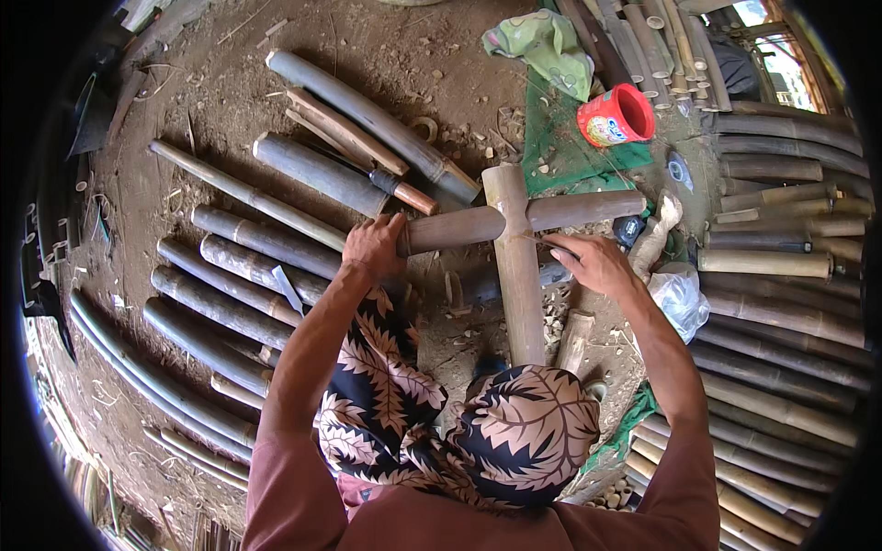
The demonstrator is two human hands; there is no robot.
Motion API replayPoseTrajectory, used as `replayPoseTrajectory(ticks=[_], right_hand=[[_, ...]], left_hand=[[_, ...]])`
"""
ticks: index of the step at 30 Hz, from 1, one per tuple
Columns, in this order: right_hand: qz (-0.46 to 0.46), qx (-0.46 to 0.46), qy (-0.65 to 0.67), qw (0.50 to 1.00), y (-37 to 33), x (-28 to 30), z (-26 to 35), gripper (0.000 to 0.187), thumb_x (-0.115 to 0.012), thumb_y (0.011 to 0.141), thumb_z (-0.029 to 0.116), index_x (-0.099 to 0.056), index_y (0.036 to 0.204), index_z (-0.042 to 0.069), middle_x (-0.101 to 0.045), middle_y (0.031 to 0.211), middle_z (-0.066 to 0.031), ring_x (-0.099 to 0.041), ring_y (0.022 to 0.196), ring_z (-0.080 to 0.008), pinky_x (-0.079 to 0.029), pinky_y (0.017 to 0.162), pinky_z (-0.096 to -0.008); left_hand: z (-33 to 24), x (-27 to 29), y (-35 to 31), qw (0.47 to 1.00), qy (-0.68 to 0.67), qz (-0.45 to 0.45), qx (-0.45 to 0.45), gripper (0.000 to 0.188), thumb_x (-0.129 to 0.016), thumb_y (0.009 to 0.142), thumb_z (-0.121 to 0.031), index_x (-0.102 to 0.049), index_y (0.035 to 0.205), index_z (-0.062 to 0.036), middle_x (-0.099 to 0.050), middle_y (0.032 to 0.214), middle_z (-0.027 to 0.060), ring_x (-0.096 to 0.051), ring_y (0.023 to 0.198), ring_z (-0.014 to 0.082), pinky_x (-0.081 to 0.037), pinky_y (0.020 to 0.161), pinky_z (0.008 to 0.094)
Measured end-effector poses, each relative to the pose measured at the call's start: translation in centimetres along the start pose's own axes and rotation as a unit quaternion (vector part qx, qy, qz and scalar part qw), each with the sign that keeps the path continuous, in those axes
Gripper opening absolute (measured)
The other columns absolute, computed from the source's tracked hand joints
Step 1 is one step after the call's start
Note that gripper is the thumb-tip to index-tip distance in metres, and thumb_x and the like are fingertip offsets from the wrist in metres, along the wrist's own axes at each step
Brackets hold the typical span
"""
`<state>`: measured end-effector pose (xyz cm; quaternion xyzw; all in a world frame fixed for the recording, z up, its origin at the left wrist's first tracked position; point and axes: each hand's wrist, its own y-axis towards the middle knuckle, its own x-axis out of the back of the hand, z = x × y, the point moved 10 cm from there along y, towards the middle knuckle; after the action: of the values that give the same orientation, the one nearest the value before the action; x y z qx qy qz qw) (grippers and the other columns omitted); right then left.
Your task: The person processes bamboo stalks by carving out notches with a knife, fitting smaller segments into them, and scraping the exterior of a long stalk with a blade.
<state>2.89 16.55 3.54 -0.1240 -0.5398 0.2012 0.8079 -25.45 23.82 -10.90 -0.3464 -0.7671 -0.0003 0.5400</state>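
Gripping the left end of the bamboo tube [455,230] crossing the pale pole [522,298], left hand [375,244] could let it roll if its fingers loosen, jolting right hand [595,263], whose curled fingers sit by the joint [515,220], any hold unclear.

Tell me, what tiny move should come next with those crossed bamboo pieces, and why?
Maybe ease the right grip a little closer to the crossing: it sits just beside the pale bamboo piece, while the left grip holds the darker bamboo piece by its left end. I can't tell whether the right grip holds anything.
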Motion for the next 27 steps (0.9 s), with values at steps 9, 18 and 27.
replayPoseTrajectory(ticks=[9,18,27], right_hand=[[0.083,0.058,-0.04,0.994,3.2,-1.0,-0.3,0.028,-0.064,0.092,0.028,-0.069,0.117,0.015,-0.071,0.102,-0.0145,-0.068,0.087,-0.0372,-0.054,0.075,-0.0453],[0.068,0.15,-0.322,0.932,2.6,-5.3,3.5,0.043,-0.067,0.08,0.014,-0.064,0.122,0.016,-0.065,0.087,-0.0095,-0.07,0.077,-0.0263,-0.056,0.064,-0.0386],[0.057,0.003,-0.363,0.93,3.0,0.7,1.3,0.04,-0.057,0.088,0.012,-0.06,0.128,0.015,-0.068,0.098,-0.0132,-0.071,0.079,-0.0301,-0.057,0.067,-0.0441]], left_hand=[[-0.7,0.9,-0.3,0.999,0.011,-0.032,-0.009,0.076,-0.084,0.06,-0.03,-0.052,0.128,-0.0155,-0.063,0.114,0.0101,-0.062,0.11,0.0314,-0.05,0.092,0.0444],[-2.7,3.1,-1.0,0.998,0.045,-0.045,-0.027,0.073,-0.083,0.064,-0.032,-0.051,0.128,-0.0204,-0.062,0.107,0.0099,-0.063,0.106,0.0309,-0.05,0.087,0.0438],[-2.9,3.2,-0.9,0.998,0.051,-0.035,-0.023,0.076,-0.082,0.066,-0.032,-0.049,0.134,-0.0223,-0.062,0.11,0.0081,-0.062,0.11,0.0286,-0.049,0.089,0.0425]])
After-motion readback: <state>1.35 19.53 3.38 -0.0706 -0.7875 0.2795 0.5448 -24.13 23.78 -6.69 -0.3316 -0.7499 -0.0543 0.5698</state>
